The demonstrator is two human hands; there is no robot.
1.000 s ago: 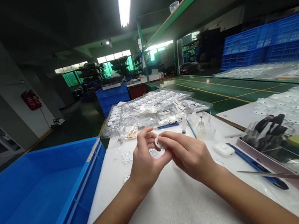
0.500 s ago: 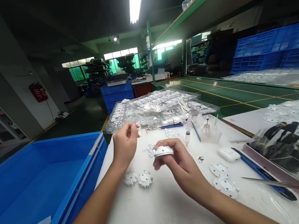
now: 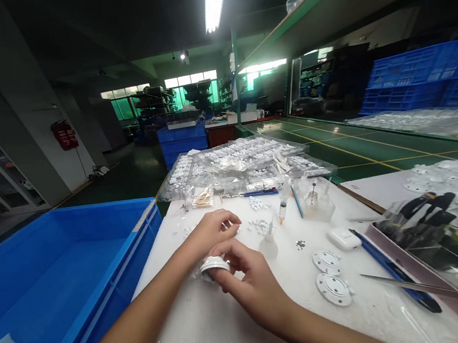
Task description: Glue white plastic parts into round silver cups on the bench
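My right hand [image 3: 252, 279] holds a round white plastic cap-like part [image 3: 215, 265], tilted, its rim between thumb and fingers. Just beyond it is my left hand [image 3: 216, 227], fingers curled and tips close to the thumb; whatever they pinch is too small to make out. Beside the left fingertips lie small white pieces [image 3: 260, 226] in a loose pile. A small bottle with a white nozzle [image 3: 269, 232] stands close to my right hand. Two flat white discs with holes [image 3: 333, 288] rest on the white tabletop [image 3: 214, 339] to the right.
A blue bin [image 3: 64, 271] stands at the left. Bagged trays of white parts [image 3: 235, 158] cover the table's far end. Further items are a syringe [image 3: 283, 209], cotton swabs [image 3: 203, 198], small metal bits [image 3: 300, 244], a white case [image 3: 343, 238], tweezers [image 3: 445, 290] and a tool box [image 3: 428, 243].
My left hand has moved right and nearer, to beside the small pieces. My right hand has carried the white part left and down, tilting it. The nozzle bottle and swabs have come into view.
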